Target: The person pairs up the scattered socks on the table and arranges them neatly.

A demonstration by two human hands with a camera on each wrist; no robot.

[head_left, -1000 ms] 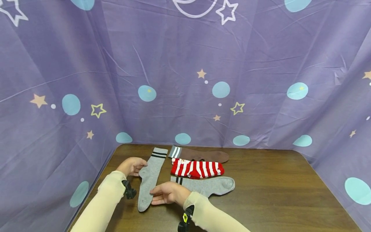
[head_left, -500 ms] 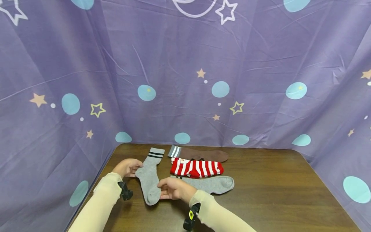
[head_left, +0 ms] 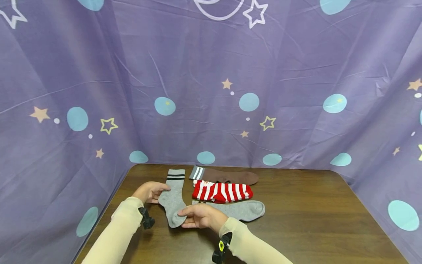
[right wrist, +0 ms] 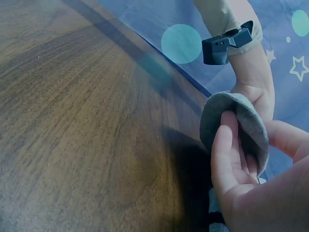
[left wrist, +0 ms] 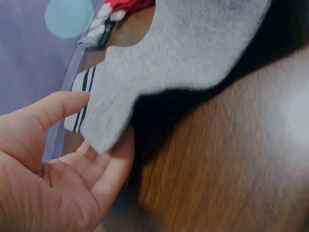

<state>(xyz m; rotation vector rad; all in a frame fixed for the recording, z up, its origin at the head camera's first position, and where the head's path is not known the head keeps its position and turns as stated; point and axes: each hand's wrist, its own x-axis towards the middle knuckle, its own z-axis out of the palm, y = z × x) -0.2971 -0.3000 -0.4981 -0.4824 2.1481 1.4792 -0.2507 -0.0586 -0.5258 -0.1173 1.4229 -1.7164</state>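
Note:
A grey sock (head_left: pixel 173 200) with two black stripes at its cuff stretches between my hands at the left part of the table. My left hand (head_left: pixel 152 192) holds its left side; in the left wrist view the thumb lies over the fabric near the stripes, the fingers beneath. At the toe end, my right hand (head_left: pixel 203 217) pinches the sock, thumb above and fingers under it. In the right wrist view the held sock (right wrist: pixel 210 118) curls over the right fingers. Another grey striped sock (head_left: pixel 244 210) lies flat just behind the right hand, its cuff partly hidden.
Red-and-white striped socks (head_left: pixel 227 192) lie behind the second grey sock. Beyond them is a brown sock (head_left: pixel 230 176) with a grey, white-striped cuff. The wooden table (head_left: pixel 306 216) meets a purple patterned curtain (head_left: pixel 211 135) at its back and sides.
The grey sock has turned from a straight slant to a bent shape, heel to the left and toe swung right and slightly away. My right hand has moved right with the toe.

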